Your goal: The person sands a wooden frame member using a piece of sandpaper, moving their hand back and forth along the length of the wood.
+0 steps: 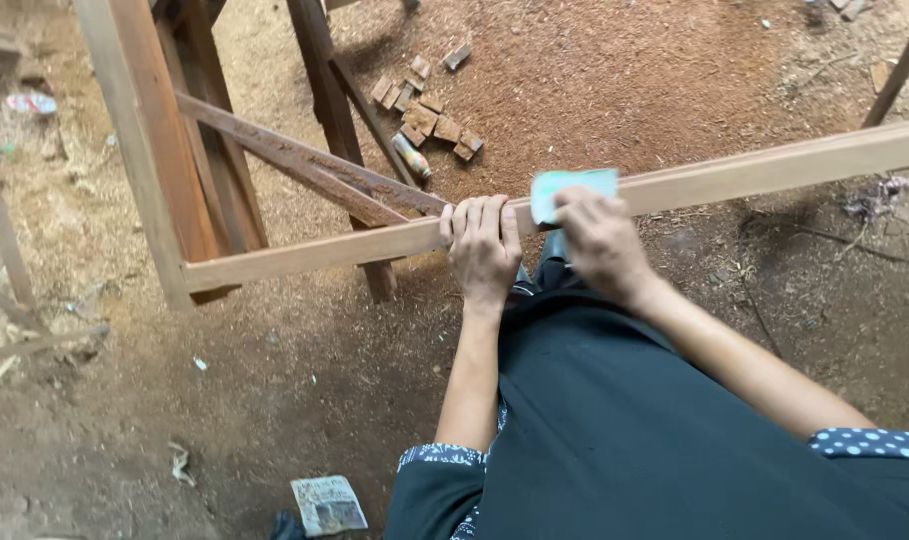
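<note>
A long pale wooden rail point(754, 172) runs across the view from a wooden frame at the left to the right edge. My left hand point(481, 248) grips the rail from above, fingers curled over its top edge. Just to the right, my right hand point(599, 243) presses a light green sheet of sandpaper point(572, 190) against the rail, fingers flat on the sheet. Both forearms reach up from the bottom over a dark garment.
A wooden frame with upright posts point(139, 130) and a diagonal brace point(304, 165) stands at the left. Several small wood offcuts point(424, 115) lie on the sawdust-covered ground behind the rail. A folded printed paper point(327, 505) lies near the bottom. Thin sticks lie at far left.
</note>
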